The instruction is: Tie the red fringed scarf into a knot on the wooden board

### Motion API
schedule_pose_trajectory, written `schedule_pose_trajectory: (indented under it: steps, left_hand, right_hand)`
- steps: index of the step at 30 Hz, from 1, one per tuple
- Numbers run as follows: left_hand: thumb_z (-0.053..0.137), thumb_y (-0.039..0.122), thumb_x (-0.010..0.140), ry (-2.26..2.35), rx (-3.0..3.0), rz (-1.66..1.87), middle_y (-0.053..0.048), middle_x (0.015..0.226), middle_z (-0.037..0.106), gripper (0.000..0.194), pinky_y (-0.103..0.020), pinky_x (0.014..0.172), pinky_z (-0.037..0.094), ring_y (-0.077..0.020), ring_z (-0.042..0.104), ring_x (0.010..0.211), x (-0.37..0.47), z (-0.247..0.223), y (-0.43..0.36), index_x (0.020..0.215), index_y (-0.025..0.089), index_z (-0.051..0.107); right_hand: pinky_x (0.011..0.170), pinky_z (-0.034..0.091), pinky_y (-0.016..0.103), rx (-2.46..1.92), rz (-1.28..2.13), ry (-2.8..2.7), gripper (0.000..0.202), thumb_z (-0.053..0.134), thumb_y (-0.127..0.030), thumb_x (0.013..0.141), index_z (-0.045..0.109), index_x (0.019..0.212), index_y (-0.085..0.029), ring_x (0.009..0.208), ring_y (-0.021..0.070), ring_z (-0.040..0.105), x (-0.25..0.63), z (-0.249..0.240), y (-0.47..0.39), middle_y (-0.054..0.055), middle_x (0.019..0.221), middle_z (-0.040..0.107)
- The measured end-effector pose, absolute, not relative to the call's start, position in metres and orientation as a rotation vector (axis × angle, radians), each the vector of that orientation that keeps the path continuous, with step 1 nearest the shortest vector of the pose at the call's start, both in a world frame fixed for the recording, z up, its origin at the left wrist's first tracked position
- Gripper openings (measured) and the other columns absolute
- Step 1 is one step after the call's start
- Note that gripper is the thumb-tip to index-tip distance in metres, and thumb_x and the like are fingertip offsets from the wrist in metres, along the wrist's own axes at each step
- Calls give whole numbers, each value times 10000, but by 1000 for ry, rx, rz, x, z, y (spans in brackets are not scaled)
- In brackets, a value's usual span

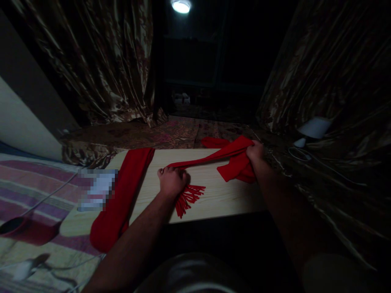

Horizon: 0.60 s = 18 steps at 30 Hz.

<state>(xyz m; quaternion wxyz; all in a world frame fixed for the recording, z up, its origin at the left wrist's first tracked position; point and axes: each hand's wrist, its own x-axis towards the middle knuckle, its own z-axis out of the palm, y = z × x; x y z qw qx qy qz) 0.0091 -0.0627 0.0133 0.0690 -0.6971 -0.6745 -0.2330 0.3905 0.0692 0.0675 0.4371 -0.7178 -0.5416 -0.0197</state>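
Note:
A red fringed scarf stretches over a pale wooden board. My left hand is closed on its fringed end, and the red tassels fan out on the wood below the fingers. At the board's right side my right hand grips a bunched part of the same scarf, with folds hanging beneath it. Between the two hands the cloth runs as a narrow twisted band. A second strip of red cloth lies folded across the board's left part, beside my left forearm.
A blurred-out paper lies left of the folded red cloth. A dark red cup-like container and white cables rest on the striped bedding. A small white lamp stands at the right, near patterned curtains.

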Motion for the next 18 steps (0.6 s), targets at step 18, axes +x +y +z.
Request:
schedule_pose_trajectory:
  steps: [18]
  left_hand:
    - [579,544,855,-2620,-1825,-1086,-236,1266,659,780,-412,951,500,-353,637,1175,-9,8,-44,1443,53,425]
  right_hand:
    - [1022,453,322,-1582,65,-2466,414,599,-354,878,701,1246,-197,1166,248,615,288,32,33,100,1287,680]
